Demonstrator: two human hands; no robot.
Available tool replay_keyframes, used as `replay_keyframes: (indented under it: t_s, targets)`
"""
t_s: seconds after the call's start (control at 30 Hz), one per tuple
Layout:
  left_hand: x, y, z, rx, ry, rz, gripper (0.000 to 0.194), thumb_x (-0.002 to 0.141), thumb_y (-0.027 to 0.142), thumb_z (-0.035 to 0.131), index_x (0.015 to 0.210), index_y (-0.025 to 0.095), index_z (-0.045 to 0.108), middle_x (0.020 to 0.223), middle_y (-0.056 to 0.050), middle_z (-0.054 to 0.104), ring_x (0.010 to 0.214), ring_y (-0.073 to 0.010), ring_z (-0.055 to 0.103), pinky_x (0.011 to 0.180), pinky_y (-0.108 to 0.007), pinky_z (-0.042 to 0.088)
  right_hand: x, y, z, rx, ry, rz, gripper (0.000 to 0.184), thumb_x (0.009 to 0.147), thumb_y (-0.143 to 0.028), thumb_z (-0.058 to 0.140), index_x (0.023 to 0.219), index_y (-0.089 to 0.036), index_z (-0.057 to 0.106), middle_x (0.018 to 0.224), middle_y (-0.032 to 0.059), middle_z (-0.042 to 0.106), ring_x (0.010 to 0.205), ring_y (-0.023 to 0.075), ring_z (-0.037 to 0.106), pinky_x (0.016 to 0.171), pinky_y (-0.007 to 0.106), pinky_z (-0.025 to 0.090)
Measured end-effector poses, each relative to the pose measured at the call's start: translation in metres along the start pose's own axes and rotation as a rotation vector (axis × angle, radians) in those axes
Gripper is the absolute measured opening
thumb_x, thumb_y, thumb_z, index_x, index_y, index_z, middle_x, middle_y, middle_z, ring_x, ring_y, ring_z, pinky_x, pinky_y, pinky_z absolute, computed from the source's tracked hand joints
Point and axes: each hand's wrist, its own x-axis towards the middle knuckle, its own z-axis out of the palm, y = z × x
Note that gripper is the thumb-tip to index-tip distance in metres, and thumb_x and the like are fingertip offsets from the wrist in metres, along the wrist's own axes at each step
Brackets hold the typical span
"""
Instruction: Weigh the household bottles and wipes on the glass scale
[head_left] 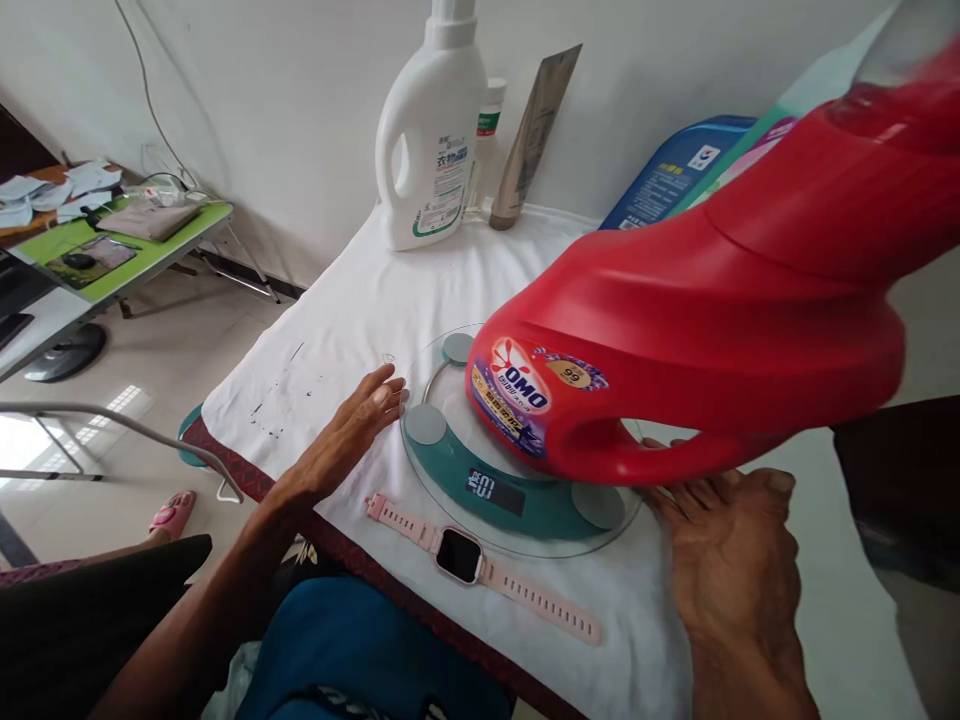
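A large red OMO detergent bottle (690, 330) stands over a round glass scale (450, 470) and covers much of it. Its base seems to rest on the plate. Lit digits show on the scale's display (495, 492), but I cannot read them surely. My left hand (367, 412) lies at the scale's left edge, fingers stretched out, fingertips at the glass. At the right edge is my right hand (731, 535), thumb apart and fingers reaching toward the glass, partly hidden by the bottle's handle. In front of the scale lies a pink-strapped smartwatch (459, 556), its screen dark.
A white detergent bottle (435, 140), a small bottle (489, 120), a brown tube (534, 140) and a blue package (679, 165) stand along the wall. White cloth (322, 330) covers the table. Leftward, a green desk (127, 245) holds a mouse; a cable (150, 412) crosses the left.
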Motion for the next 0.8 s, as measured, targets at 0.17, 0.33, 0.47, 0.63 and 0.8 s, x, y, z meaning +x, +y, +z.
replay_keyframes:
  t_s: [0.17,0.33,0.47,0.63,0.8]
  targets:
    - [0.017,0.014,0.001,0.069,0.032,-0.001,0.086,0.1,0.077,0.057,0.158,0.015,0.048,0.162,-0.025,0.055,0.147,-0.0387,0.059,0.124,-0.057,0.048,0.001,0.005,-0.003,-0.02,0.008,0.0,0.093,0.067,-0.103,0.057,0.105,-0.019,0.065,0.111,0.0141,0.071,0.116,0.0352,0.069,0.099,0.057,0.058]
    - [0.036,0.018,0.0,0.064,0.087,0.001,0.089,0.096,0.078,0.061,0.152,0.01,0.053,0.147,-0.028,0.066,0.125,-0.0372,0.072,0.109,-0.054,0.058,0.003,0.012,-0.008,-0.005,-0.002,-0.035,0.078,0.076,-0.094,0.061,0.098,-0.02,0.064,0.103,0.0101,0.073,0.103,0.0302,0.072,0.084,0.047,0.058]
    - [0.043,0.017,0.0,0.004,0.125,0.012,0.086,0.097,0.077,0.059,0.146,0.007,0.057,0.133,-0.026,0.073,0.111,-0.0335,0.077,0.1,-0.052,0.061,0.005,0.016,-0.013,0.032,-0.015,-0.084,0.067,0.08,-0.087,0.066,0.091,-0.021,0.064,0.096,0.0065,0.073,0.093,0.0251,0.071,0.08,0.042,0.056]
    - [0.042,0.018,0.002,0.048,0.126,0.032,0.082,0.099,0.079,0.052,0.141,0.009,0.062,0.132,-0.024,0.074,0.109,-0.0322,0.077,0.098,-0.052,0.062,0.002,0.016,-0.011,0.064,0.005,-0.119,0.062,0.08,-0.082,0.07,0.088,-0.021,0.063,0.092,0.006,0.072,0.087,0.0229,0.07,0.077,0.039,0.055]
    - [0.044,0.01,-0.001,0.136,0.12,0.077,0.077,0.101,0.077,0.05,0.141,0.013,0.063,0.129,-0.021,0.075,0.11,-0.0307,0.077,0.097,-0.05,0.063,-0.001,0.015,-0.004,0.016,0.031,-0.133,0.078,0.079,-0.09,0.063,0.103,-0.016,0.07,0.095,0.0091,0.073,0.088,0.0245,0.07,0.075,0.04,0.055]
